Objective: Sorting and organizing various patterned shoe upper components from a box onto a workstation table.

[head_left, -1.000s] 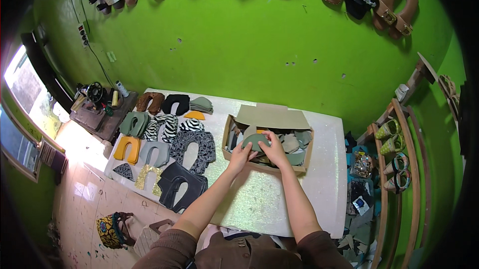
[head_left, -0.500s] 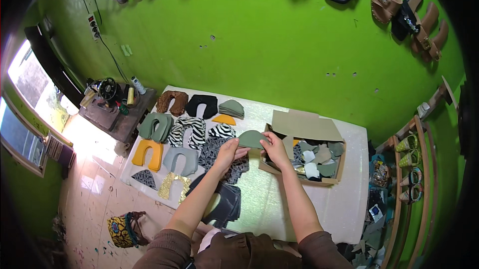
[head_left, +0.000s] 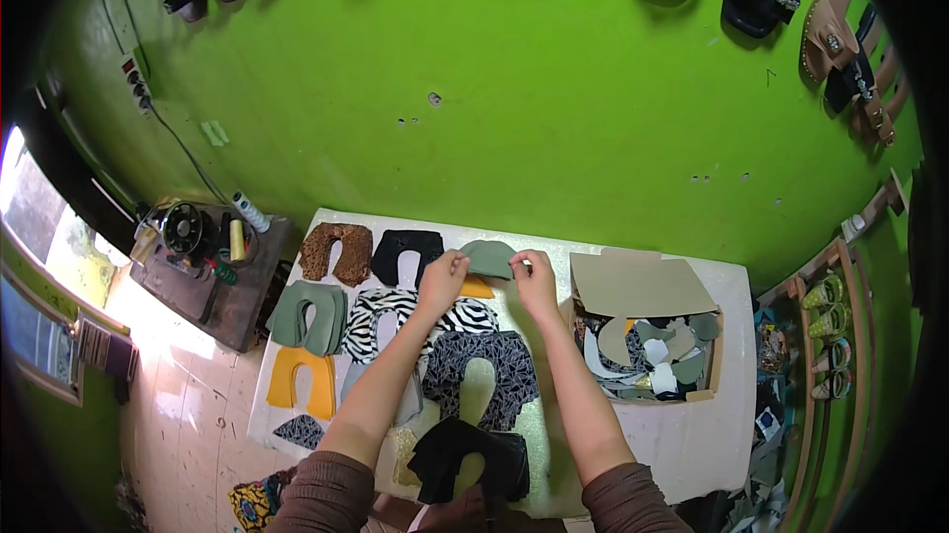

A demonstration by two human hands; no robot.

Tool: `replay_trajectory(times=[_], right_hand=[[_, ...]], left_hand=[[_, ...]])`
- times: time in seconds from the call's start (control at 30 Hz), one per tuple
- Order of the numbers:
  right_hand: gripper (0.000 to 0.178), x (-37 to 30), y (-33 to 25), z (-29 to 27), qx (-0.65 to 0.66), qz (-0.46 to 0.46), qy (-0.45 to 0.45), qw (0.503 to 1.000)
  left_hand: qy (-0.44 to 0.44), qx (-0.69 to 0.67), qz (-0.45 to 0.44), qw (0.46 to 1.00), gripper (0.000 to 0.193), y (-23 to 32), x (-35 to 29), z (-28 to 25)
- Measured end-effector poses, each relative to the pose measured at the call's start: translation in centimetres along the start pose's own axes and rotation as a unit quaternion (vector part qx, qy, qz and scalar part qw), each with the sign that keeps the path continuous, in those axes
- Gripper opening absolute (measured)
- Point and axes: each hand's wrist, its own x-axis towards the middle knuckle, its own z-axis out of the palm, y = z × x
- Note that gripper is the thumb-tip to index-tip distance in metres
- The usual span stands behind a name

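Both ends of the green half-round piece (head_left: 490, 260) are pinched, one by the left hand (head_left: 443, 284), the other by the right hand (head_left: 535, 283), near frame centre; it has moved from the cardboard box (head_left: 643, 284) at right to beside the black U-shaped cutout (head_left: 407, 242), seemingly picked out from the scraps (head_left: 682, 340)

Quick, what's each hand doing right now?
Left hand: closed, holding the left end of a flat green half-round piece.
Right hand: closed, holding that piece's right end.
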Motion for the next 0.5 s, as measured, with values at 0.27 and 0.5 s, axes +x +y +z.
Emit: replay_trajectory(times=[0.27,0.5], right_hand=[[0.02,2.6,1.9,3.1,-0.051,0.031,-0.08,0.995],[0.022,2.8,3.2,4.3,-0.053,0.032,-0.092,0.994]], left_hand=[[-0.004,0.126,0.033,0.992,0.018,-3.6,3.9,0.9],[0.016,0.158,0.042,0.986,0.015,-5.9,3.9,1.9]])
